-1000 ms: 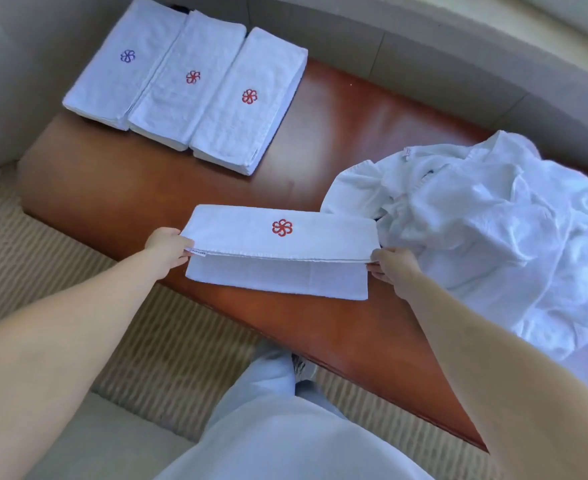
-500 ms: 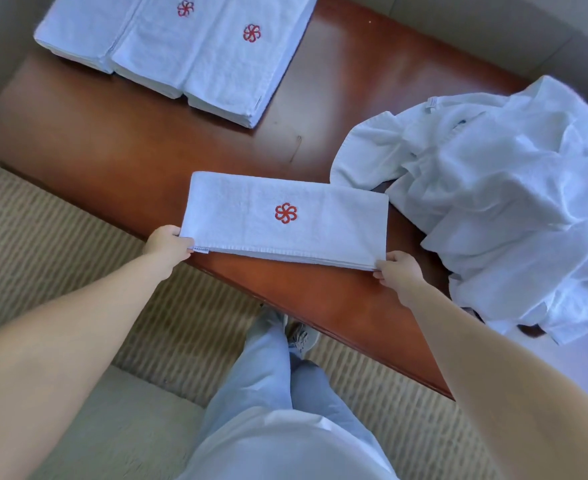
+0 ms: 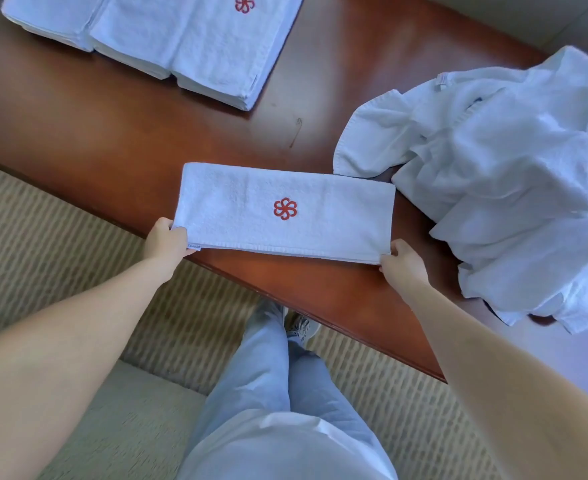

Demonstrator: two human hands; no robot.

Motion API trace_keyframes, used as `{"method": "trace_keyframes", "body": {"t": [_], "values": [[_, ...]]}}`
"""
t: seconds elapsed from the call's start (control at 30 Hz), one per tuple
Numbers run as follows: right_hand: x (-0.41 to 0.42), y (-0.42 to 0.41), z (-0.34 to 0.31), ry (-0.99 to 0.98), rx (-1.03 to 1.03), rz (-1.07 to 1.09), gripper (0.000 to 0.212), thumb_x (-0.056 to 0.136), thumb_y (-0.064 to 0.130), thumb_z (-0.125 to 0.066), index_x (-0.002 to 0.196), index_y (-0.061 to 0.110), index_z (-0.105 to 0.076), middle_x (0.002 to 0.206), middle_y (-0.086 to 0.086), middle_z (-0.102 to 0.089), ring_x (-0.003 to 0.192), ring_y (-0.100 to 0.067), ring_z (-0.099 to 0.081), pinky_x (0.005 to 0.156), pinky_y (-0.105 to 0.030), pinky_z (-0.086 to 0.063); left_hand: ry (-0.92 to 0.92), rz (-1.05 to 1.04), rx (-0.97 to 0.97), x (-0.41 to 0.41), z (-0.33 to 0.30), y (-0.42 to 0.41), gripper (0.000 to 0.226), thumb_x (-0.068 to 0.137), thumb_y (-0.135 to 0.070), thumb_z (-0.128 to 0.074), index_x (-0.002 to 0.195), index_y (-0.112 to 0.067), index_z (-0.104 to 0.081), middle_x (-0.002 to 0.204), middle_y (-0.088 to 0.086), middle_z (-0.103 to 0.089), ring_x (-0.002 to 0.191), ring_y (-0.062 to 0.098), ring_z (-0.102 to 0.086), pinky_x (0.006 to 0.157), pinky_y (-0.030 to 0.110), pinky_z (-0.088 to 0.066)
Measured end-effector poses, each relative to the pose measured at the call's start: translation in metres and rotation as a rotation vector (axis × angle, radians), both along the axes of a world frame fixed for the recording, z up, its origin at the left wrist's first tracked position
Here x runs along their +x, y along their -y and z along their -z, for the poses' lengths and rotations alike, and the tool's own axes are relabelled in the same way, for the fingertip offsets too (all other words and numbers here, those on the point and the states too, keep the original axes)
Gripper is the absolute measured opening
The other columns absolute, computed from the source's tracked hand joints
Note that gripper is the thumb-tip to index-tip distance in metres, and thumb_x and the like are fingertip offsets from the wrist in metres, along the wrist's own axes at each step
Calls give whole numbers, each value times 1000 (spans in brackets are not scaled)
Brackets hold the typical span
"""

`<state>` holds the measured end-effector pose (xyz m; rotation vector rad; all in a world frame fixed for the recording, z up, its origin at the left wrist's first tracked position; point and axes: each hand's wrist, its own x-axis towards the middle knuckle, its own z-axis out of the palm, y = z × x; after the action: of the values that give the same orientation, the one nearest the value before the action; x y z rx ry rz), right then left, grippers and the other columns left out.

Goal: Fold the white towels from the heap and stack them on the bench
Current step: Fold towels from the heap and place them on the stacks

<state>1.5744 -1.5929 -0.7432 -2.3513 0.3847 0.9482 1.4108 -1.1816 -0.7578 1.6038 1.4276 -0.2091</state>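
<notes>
My left hand and right hand each pinch a near corner of a folded white towel, which lies flat along the front edge of the reddish wooden desk. The grip on each side is narrow, fingers curled onto the towel's layered near hem. A red flower emblem sits face up at the towel's middle, and a small label pokes out by my left thumb.

To the right, touching the towel's far right corner, the heap of unfolded white towels sprawls over the desk's end and spills past its edge. At the far left of the desk, well apart from my hands, folded towels lie side by side in a row, one showing the same red emblem; the picture cuts off their tops.

Below the desk, striped beige carpet runs underfoot, with my pale blue trousers and one shoe visible.
</notes>
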Motion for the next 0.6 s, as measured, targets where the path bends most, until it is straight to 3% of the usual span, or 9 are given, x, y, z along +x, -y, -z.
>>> {"method": "trace_keyframes", "body": {"t": [0.1, 0.23, 0.37, 0.5, 0.6], "values": [[0, -10, -3, 36, -54, -59, 12, 81, 10, -42, 91, 16, -48, 78, -6, -57, 63, -20, -48, 55, -28, -35, -102, 177, 105, 3, 0, 4, 18, 89, -14, -39, 104, -11, -49, 108, 2, -62, 77, 24, -73, 74, 43, -64], [-2, -18, -8, 8, -141, -92, 25, 88, 10, -45, 112, 15, -45, 89, -5, -59, 70, -22, -56, 55, -30, -38, -236, 359, 246, 7, -11, 10, 17, 92, -18, -42, 109, -13, -41, 99, 6, -61, 80, 31, -65, 64, 43, -52], [-9, -33, -24, 149, -257, -103, 46, 88, 9, -53, 131, 15, -39, 127, -14, -46, 107, -37, -54, 78, -37, -42, -195, 463, 485, 8, -27, 14, 35, 89, -11, -55, 121, -13, -43, 125, 13, -47, 112, 36, -48, 84, 49, -47], [-12, -74, -27, 387, -183, -478, 49, 92, 14, -57, 140, 19, -44, 136, -10, -44, 121, -31, -46, 95, -42, -45, -106, 762, 522, 30, -30, 26, 46, 94, -16, -55, 138, -17, -45, 139, 10, -41, 127, 32, -38, 98, 45, -44], [-11, -119, -12, 450, -84, -620, 52, 96, 22, -58, 146, 18, -46, 150, -9, -40, 137, -32, -40, 109, -47, -40, 6, 966, 513, 59, -19, 45, 50, 98, -21, -55, 146, -17, -44, 155, 6, -34, 144, 29, -28, 112, 45, -38]]}}
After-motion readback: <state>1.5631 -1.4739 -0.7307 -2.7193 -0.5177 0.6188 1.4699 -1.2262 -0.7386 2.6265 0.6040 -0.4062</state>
